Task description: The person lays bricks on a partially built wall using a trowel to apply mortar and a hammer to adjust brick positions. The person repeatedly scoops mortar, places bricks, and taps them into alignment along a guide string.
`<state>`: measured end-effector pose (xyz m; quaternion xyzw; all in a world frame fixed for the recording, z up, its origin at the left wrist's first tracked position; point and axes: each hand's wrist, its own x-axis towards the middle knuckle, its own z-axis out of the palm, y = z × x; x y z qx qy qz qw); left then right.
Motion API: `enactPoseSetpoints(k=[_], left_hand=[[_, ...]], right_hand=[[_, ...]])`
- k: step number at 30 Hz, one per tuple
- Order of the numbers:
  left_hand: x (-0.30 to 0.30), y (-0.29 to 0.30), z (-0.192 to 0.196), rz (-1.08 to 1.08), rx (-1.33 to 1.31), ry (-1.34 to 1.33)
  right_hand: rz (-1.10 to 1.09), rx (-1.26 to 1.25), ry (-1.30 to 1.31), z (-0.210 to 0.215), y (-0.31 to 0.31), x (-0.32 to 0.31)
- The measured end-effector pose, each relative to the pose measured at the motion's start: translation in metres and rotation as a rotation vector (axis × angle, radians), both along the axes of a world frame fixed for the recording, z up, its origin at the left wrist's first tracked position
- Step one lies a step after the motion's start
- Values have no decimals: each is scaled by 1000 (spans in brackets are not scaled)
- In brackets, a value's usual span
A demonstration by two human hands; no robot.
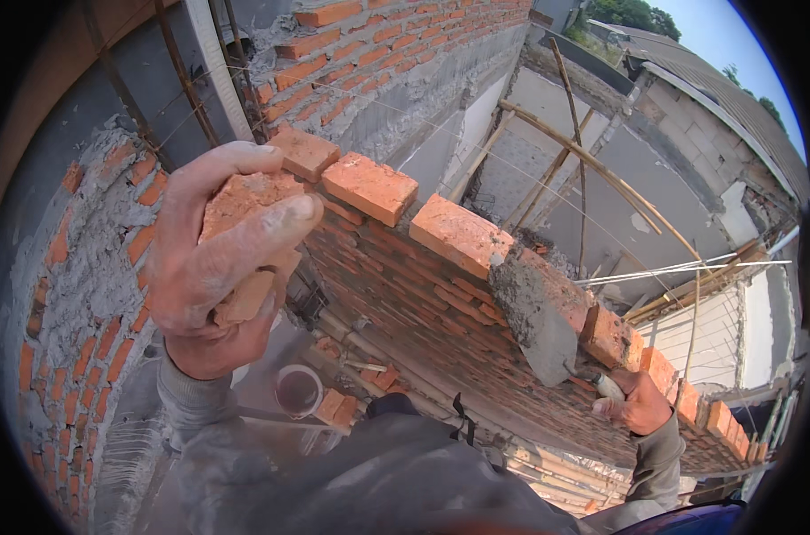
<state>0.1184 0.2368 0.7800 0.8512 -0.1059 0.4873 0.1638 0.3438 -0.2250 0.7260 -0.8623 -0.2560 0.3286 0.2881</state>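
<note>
Left hand (210,267) grips a chipped, dusty orange brick (244,234) just left of the wall's top course (458,234) | right hand (635,401) clasps a mortar-caked trowel (539,312) against it | bamboo scaffolding (583,160) beyond.

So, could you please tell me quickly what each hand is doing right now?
Left hand: closed on a brick, held up beside the wall.
Right hand: closed on a trowel, its blade against the top bricks.
</note>
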Motion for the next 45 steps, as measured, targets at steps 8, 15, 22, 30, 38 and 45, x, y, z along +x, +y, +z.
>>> enactPoseSetpoints(k=[8,15,22,30,38,45], left_hand=[[-176,277,36,1412,398,-608],[-223,360,-2,1575,363,-484],[-216,359,-4,1631,238,-272],[-221,361,-7,1708,367,-262],[-233,370,-13,1639,308,-361],[-240,375,-14,1568,321,-389]], right_hand=[[269,116,199,23,208,37],[453,179,-12,35,358,60],[423,107,-52,36,450,72],[397,42,-71,44,496,81],[433,-158,-134,56,541,63],[449,-309,-193,73,567,51]])
